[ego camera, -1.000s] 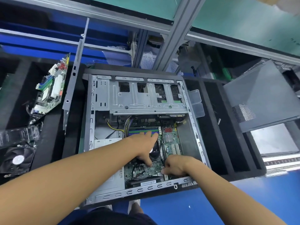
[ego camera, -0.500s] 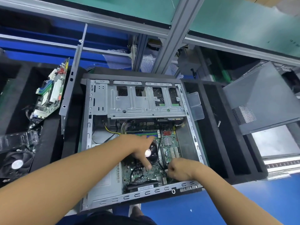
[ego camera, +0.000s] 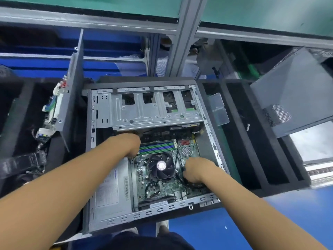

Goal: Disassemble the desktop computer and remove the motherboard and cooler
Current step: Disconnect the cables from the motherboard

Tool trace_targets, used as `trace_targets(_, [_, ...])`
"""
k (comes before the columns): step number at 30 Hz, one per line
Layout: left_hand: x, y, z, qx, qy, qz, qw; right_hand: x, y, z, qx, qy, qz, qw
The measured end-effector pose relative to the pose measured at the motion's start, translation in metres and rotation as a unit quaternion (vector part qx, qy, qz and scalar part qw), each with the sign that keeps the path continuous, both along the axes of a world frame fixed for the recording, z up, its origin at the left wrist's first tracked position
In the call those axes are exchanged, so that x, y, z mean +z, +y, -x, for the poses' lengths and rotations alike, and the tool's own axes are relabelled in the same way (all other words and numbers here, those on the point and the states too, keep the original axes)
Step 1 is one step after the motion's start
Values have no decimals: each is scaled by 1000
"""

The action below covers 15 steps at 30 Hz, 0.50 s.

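The open computer case (ego camera: 210, 134) lies on its side in front of me. Its green motherboard (ego camera: 165, 188) sits inside, with the black cooler fan (ego camera: 161, 166) at its middle. My left hand (ego camera: 132, 144) reaches down at the board's upper left corner, beside the RAM slots (ego camera: 158, 146), where its fingers curl around a cable plug and hide most of it. Just right of the cooler, my right hand (ego camera: 195, 170) curls its fingers down onto a black cable (ego camera: 195, 186) on the board.
A silver drive cage (ego camera: 153, 109) spans the case's far half and a power supply (ego camera: 111, 188) fills its near left. Another motherboard (ego camera: 53, 109) and a grey metal panel (ego camera: 72, 87) stand at left. A loose fan (ego camera: 23, 165) lies lower left. Black foam slots (ego camera: 234, 141) and a side panel (ego camera: 295, 98) are at right.
My left hand left the cooler and moved to the board's upper left corner, uncovering the fan. My right hand moved from the board's near edge up to the cooler's right side.
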<state>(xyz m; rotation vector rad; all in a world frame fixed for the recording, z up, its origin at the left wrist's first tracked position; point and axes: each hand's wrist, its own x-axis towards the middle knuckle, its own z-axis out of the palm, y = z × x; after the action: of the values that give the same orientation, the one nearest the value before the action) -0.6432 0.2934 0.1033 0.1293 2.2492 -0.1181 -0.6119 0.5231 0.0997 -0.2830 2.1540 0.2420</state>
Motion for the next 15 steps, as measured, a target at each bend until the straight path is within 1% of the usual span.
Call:
trace_targets(3, [-9, -5, -1, 30, -44, -12, 999, -3, -1, 7, -28, 86, 34, 995])
trace_targets(5, [-16, -14, -4, 65, -55, -55, 995, -6, -2, 11, -42, 107, 62, 991])
trace_targets(8, [-18, -27, -5, 127, -7, -107, 986, -8, -5, 15, -52, 110, 104, 987])
trace_targets(11, [-12, -30, -9, 179, 40, -153, 971, -7, -12, 20, -51, 146, 135, 979])
trace_targets(13, [-6, -28, -13, 176, 33, -190, 965, -8, -20, 23, -52, 195, 166, 965])
trace_targets(15, [2, -30, -16, 155, 1, -196, 968, -8, -31, 27, -49, 230, 204, 950])
